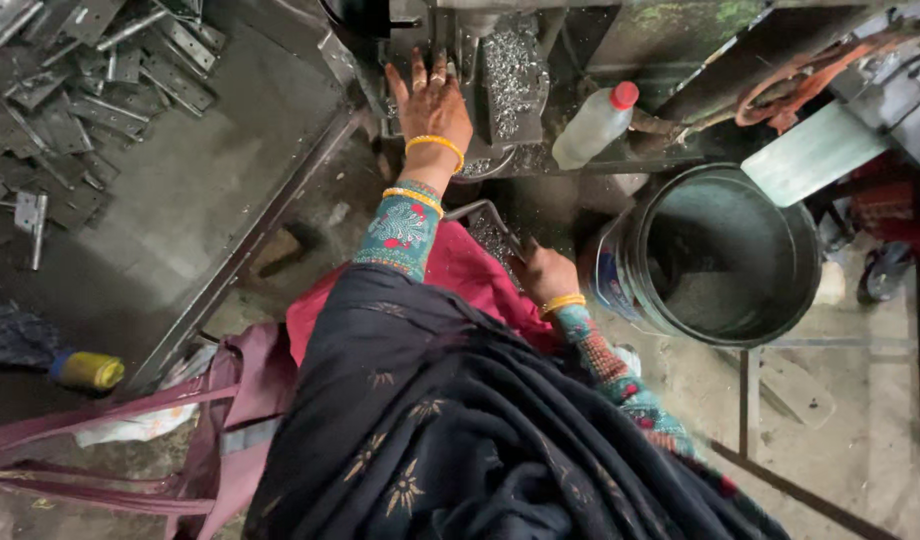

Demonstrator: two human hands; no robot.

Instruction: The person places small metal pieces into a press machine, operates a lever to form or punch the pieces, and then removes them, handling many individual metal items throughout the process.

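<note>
Fingertips of left hand (432, 100) lost in dark machine (460, 60) parts. Spread flat, open, resting on machine bed beside metal shavings (512, 70). Right hand (545, 275) closed around edge of small metal tray (490, 232) (contents blurred). Nearby: black bucket (725, 250), plastic bottle (595, 123), hinge plates (70, 90) on grey counter (200, 180).

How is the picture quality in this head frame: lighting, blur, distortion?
Head view: dim, flat light with no hard glare; left hand on the machine bed and the metal hinges read sharp; right hand by the small tray is slightly soft; dark shawl nearest the lens is blurred; wide-angle bending shows at the bucket.
</note>
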